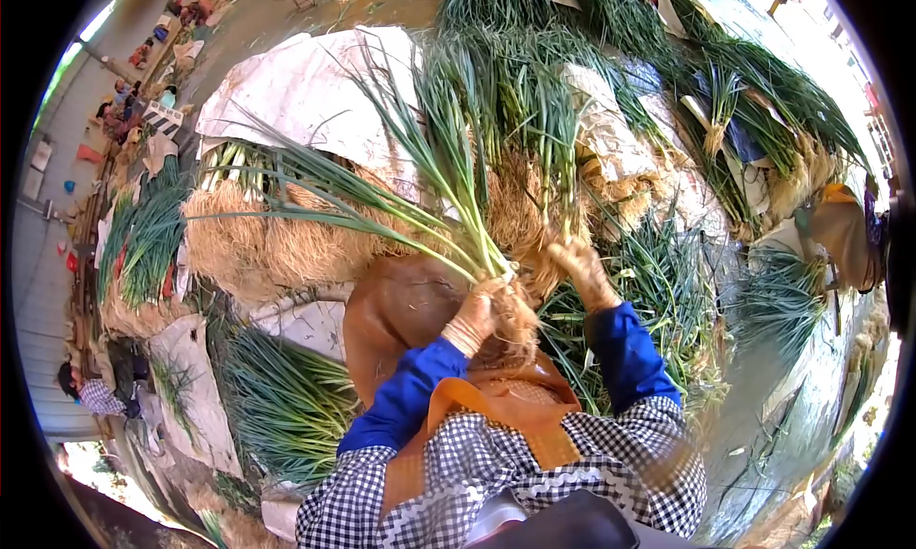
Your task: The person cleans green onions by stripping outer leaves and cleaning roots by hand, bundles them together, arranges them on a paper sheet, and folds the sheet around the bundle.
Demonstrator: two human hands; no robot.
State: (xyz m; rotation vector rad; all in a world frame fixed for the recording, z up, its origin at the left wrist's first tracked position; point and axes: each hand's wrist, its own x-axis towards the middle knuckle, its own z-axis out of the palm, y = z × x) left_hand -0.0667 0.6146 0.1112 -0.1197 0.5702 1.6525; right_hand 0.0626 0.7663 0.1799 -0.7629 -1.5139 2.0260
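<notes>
My left hand (474,320) is closed around the base of a small bunch of green onions (463,220). Their long leaves fan up and to the left, and tan roots hang beside the fist. My right hand (584,272) reaches to the near end of a heap of green onions (515,91), its bent fingers at the root end of a stalk (567,201). Roots partly hide those fingertips. A brown leather-like apron or cover (401,306) lies over my lap below the bunch.
A pale sack (305,91) covers more rooted onions on the left. Loose green leaves (658,301) pile up at my right, and another onion heap (286,401) lies at my lower left. Further bundles (792,101) are at the upper right. A person (100,394) is at the far left.
</notes>
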